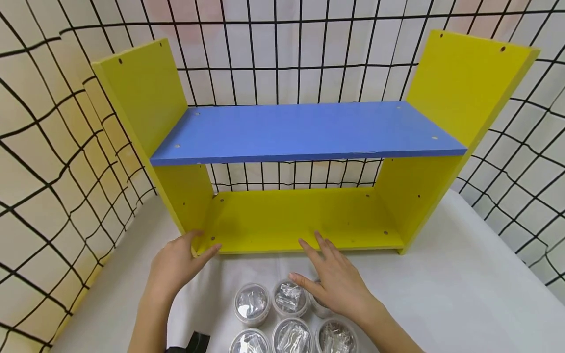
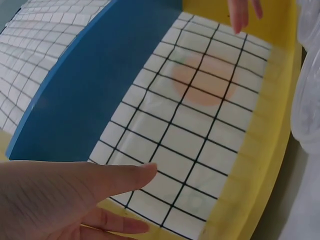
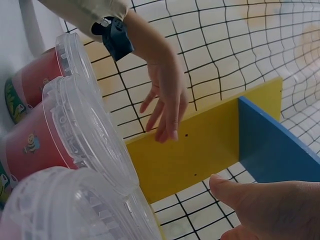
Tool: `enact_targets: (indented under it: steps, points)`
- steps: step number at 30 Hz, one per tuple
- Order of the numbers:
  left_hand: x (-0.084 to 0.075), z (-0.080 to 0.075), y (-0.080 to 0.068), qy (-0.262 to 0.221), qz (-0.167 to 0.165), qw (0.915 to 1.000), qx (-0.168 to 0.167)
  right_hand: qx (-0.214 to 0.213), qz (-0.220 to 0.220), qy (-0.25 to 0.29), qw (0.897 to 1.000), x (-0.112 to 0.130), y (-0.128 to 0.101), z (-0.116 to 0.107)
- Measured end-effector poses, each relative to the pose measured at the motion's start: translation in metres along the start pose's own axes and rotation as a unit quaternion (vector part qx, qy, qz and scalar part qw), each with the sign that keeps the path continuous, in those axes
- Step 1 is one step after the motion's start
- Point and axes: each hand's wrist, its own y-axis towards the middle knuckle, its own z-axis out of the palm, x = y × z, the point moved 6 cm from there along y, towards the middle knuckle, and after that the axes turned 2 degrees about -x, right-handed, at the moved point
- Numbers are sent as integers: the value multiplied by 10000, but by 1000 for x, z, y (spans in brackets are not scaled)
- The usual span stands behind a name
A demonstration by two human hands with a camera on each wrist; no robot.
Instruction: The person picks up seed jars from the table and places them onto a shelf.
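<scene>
Both hands at front edge of shelf unit (image 1: 304, 220) on white desk (image 1: 463, 294).
Left hand (image 1: 176, 262) spread, touching lower left corner; right hand (image 1: 337, 279) spread, fingertips on bottom board, above lidded tubs (image 1: 289, 318).

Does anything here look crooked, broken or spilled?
Nothing stands out. The blue shelf sits level between the yellow side panels, the lidded tubs stand upright, and both hands rest open at the bottom board.
</scene>
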Motion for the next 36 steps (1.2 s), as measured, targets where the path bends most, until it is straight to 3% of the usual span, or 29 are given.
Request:
enact_targets:
  steps: [5,11,14,18,27,36]
  points:
    - [12,-3,3,146,-560,9983,-115,51,85,97,9999,-1,0,-1]
    - [29,-10,6,-54,-1225,9865,-1081,70,155,169,9997,-1,1,-3]
    - [33,-13,8,-260,-1285,9782,-1610,42,132,182,9997,-1,1,-4]
    - [35,-14,11,-577,-1239,9719,-1916,20,129,187,9997,-1,2,-6]
    - [37,-7,20,-1351,-1077,9697,-1725,108,99,342,9993,2,3,-4]
    - [38,0,22,-1529,-1265,9686,-1496,-290,-252,865,9955,7,2,-9]
